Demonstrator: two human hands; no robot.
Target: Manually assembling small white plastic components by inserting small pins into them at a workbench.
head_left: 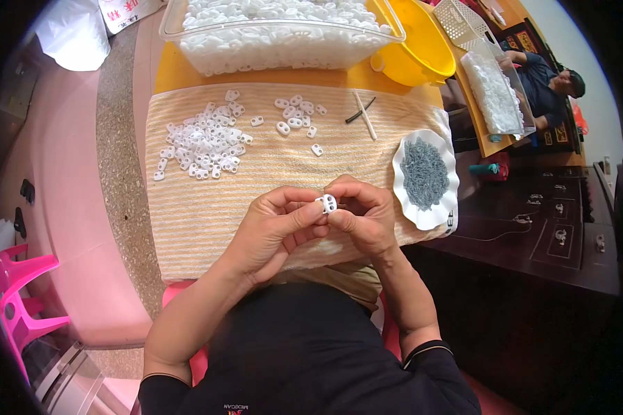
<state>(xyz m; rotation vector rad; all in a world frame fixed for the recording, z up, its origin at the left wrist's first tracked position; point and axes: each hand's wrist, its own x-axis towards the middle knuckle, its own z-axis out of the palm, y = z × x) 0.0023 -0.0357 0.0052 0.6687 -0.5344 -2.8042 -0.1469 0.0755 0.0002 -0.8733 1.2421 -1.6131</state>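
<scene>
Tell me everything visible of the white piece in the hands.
The piece is small, white and plastic-looking, with rounded edges and dark round holes in its visible face. It is held above the striped cloth, pinched by the fingertips of the left hand and right hand, which hide part of it.

A striped cloth [194,228] bears white, apparently plastic pieces [204,142], two sticks [370,125], a dish [428,219].

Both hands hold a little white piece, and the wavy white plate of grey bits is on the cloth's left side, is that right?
The side is wrong: the head view shows the wavy white plate of grey bits on the right side of the cloth. The left hand and right hand do hold a little white piece.
</scene>
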